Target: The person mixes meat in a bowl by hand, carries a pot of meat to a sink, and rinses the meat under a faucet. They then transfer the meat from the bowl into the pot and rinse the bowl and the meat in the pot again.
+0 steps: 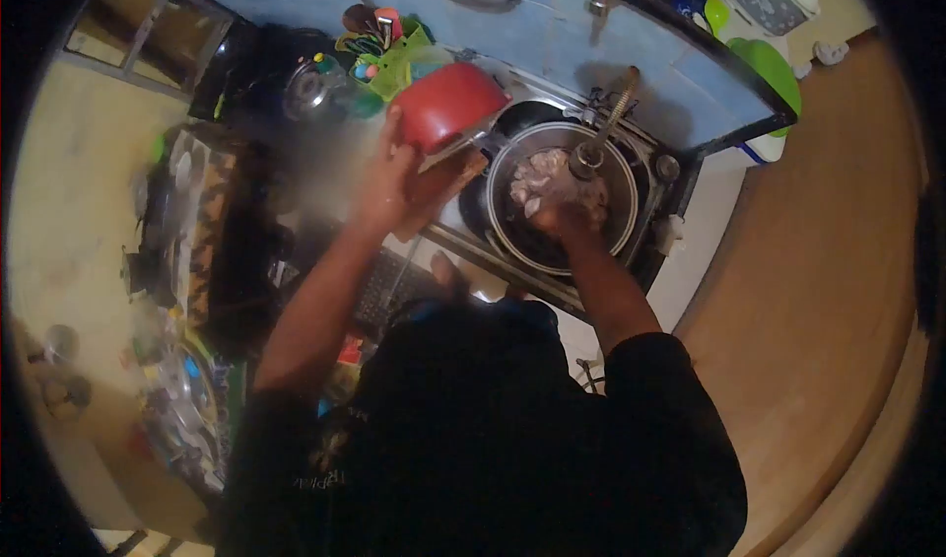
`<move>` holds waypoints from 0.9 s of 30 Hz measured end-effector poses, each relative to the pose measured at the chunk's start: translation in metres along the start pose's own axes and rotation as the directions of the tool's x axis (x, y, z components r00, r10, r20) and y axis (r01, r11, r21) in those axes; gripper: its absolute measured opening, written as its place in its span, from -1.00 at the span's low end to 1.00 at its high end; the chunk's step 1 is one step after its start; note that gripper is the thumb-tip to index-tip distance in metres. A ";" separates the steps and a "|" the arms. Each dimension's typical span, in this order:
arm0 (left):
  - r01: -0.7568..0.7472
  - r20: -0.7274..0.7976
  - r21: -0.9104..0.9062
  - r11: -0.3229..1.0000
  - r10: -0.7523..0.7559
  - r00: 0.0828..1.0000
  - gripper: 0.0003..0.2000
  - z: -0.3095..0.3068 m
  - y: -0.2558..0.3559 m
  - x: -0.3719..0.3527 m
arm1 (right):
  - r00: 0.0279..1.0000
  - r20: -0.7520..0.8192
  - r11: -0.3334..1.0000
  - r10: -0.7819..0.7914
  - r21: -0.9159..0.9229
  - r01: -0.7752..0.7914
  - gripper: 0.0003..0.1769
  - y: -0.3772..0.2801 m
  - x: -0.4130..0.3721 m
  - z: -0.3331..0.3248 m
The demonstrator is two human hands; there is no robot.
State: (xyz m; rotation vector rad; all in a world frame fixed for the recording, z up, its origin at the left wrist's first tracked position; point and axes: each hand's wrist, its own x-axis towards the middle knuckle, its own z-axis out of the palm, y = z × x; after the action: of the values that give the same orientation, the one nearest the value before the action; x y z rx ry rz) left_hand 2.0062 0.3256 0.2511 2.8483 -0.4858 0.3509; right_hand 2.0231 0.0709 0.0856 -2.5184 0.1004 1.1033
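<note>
My left hand (399, 187) grips a red pot (448, 105) by its handle and holds it tilted above the edge of the sink. My right hand (564, 217) reaches into a round metal basin (623, 202) that sits in the sink and rests on pale pieces of raw meat (542, 177) inside it. The fingers of that hand are partly hidden among the pieces. A tap (603, 133) hangs over the basin.
A green caddy with utensils (394, 49) stands behind the pot next to a metal kettle (310, 89). Blue tiles (552, 34) back the sink. A rack crowded with dishes (187, 242) is at the left. Wooden floor (818, 291) lies to the right.
</note>
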 end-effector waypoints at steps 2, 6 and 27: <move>0.062 -0.109 0.045 0.997 -0.057 0.992 -0.80 0.009 -0.014 -0.006 | 0.995 -0.086 0.999 -0.041 -0.017 0.040 -0.44 0.014 0.014 0.017; 0.390 -0.025 0.189 0.901 -0.393 0.919 -0.74 0.007 -0.055 -0.035 | 0.709 -0.354 0.532 -0.609 0.481 0.697 -0.38 0.120 0.104 0.092; 0.650 0.608 -0.728 -0.219 -0.645 0.463 -0.75 0.094 -0.077 -0.139 | 0.701 -0.481 0.822 -0.526 -0.499 0.275 -0.55 0.073 0.088 0.068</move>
State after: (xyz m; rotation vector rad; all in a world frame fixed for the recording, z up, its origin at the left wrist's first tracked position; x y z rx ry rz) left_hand 1.9236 0.4124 0.1108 1.3943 0.7347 -0.1862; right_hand 2.0208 0.0368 -0.0436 -2.9433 -0.5542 0.1030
